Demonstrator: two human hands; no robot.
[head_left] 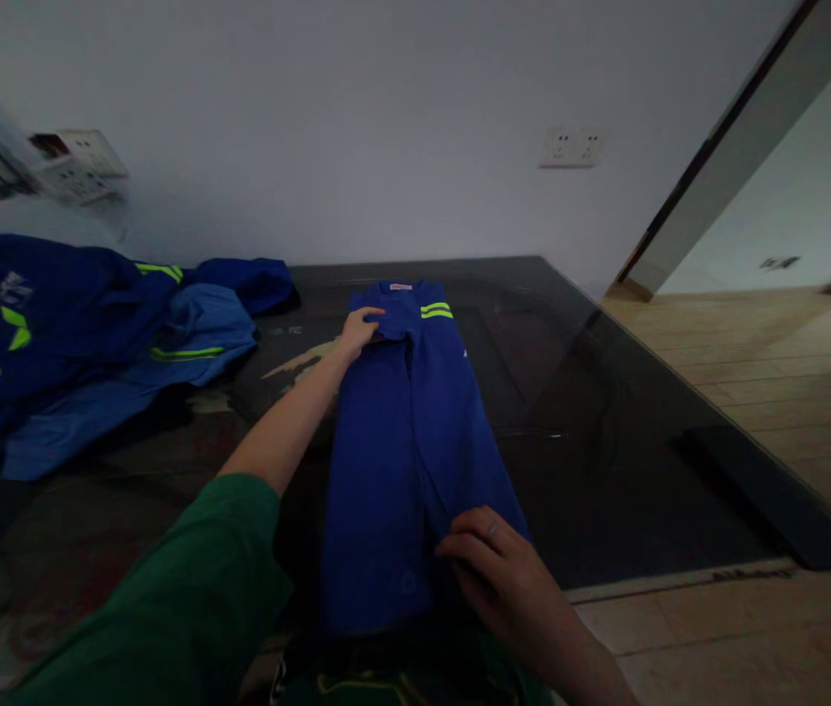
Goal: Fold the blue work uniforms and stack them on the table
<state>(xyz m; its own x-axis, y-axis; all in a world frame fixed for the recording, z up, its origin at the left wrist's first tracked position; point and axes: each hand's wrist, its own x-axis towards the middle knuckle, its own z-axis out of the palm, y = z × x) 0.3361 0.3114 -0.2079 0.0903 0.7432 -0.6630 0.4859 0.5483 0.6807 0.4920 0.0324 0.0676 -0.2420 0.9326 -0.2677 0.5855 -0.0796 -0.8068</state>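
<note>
A blue garment (378,471) with yellow-green stripes at its upper right lies lengthwise on the dark table, its collar and label toward the wall. My left hand (362,329) is at its upper left, thumb and fingers closed on the cloth near the collar. Lower down, my right hand (493,564), with a ring on one finger, has its curled fingers closed on the garment's right front edge. The fingertips of the right hand are partly hidden against the cloth.
A heap of dark and light blue clothes (83,343) lies at the left. The dark table (592,441) runs to the right, with a flat black object (772,495) at its right corner. Wall sockets (573,147) are behind; wooden floor (775,353) shows right.
</note>
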